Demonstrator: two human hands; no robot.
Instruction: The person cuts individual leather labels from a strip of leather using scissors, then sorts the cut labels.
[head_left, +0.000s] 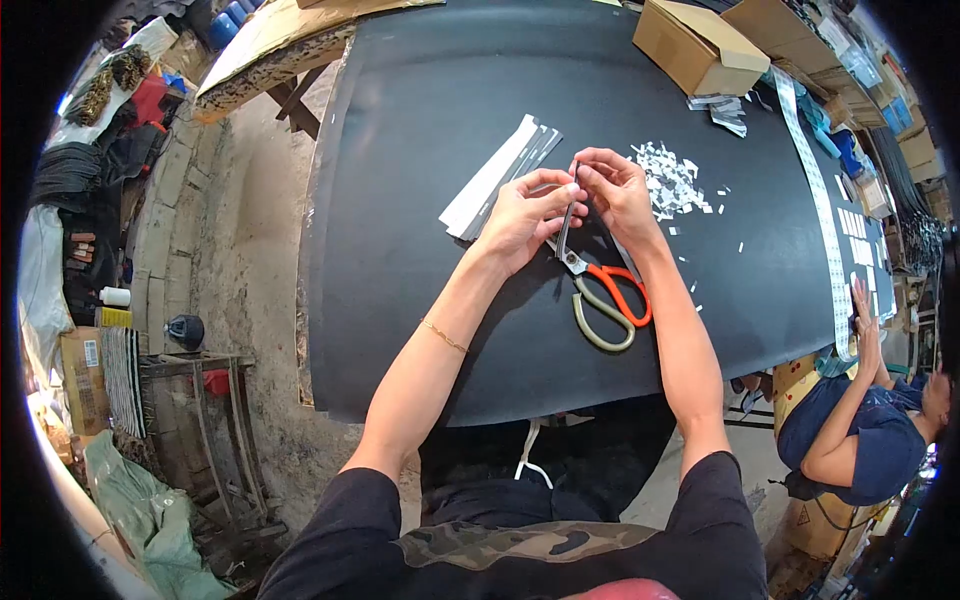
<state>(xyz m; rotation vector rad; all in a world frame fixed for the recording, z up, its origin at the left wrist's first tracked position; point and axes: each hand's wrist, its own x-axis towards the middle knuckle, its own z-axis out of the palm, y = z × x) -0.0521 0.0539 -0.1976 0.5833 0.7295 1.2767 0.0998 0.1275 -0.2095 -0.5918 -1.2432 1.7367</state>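
Observation:
Both of my hands meet above the black table. My left hand (530,213) has its fingers pinched on a narrow dark strip (565,232). My right hand (617,192) pinches the upper end of the same strip, its fingertips close to the left ones. Just below them lie scissors (607,297) with one orange and one olive handle; my hands partly hide the blades. A stack of white and dark strips (492,190) lies beside my left hand. Beyond my right hand is a pile of small white pieces (668,182), with a few scattered nearer.
A cardboard box (697,50) stands at the table's far right, with loose strips by it. A long white printed band (815,190) runs along the right side. Another person (860,430) sits at the right, hands near small white labels. A wooden stand (205,362) is on the left.

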